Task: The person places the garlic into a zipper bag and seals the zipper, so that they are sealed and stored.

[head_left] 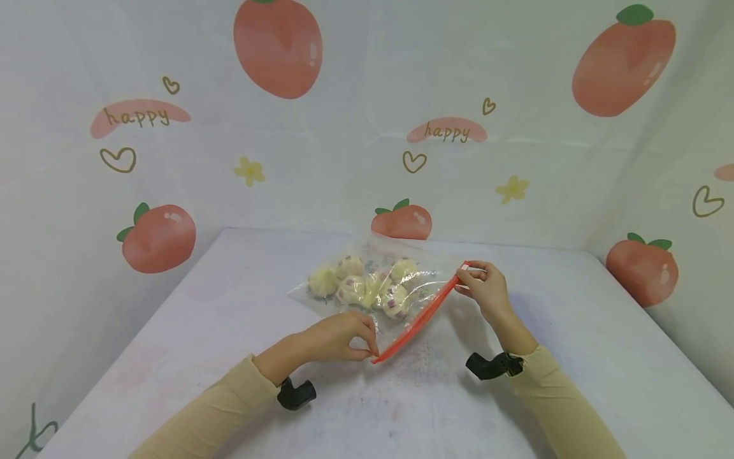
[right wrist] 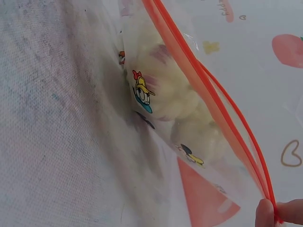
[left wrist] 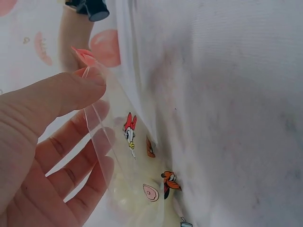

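A clear zip bag (head_left: 421,290) with a red zip strip (head_left: 421,319) lies on the table, with several garlic bulbs (head_left: 351,291) inside. My left hand (head_left: 341,336) pinches the near corner of the bag between thumb and forefinger. At the strip's other end, by a small white piece, my right hand (head_left: 486,290) pinches the corner. Small cartoon prints show on the film (left wrist: 130,130) in the left wrist view. The two red edges (right wrist: 208,87) stand slightly apart along part of their length in the right wrist view, where only fingertips (right wrist: 265,213) of that hand show.
The pale table (head_left: 229,408) stretches around the bag. A white cloth wall (head_left: 338,172) with printed fruit and hearts stands behind and at the sides. Black camera mounts (head_left: 493,366) hang under both wrists.
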`<state>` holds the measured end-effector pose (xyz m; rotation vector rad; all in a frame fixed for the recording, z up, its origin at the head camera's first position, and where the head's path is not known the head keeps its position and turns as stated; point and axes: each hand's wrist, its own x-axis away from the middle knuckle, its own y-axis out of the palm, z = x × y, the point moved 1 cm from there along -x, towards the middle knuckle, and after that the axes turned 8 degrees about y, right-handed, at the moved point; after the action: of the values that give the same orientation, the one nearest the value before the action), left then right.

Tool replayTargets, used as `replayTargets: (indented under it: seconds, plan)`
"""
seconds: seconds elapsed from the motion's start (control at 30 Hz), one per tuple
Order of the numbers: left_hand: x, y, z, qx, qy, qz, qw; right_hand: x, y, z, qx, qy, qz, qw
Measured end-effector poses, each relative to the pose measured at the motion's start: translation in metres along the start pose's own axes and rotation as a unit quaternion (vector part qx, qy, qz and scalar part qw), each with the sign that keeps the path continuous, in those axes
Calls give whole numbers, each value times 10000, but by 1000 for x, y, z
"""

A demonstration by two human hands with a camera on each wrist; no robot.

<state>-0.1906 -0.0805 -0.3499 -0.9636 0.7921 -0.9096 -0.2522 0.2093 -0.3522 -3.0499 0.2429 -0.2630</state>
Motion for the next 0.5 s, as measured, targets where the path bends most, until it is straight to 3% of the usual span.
replayTargets:
  seconds: [0.2, 0.5]
  plan:
    - [-2, -2, 1, -72, 129, 4, 9999, 0, -3, 3, 155, 3, -8, 9999]
    - [-2, -5, 2, 79, -25, -198, 9998, 0, -5, 7, 377, 73, -47, 9993]
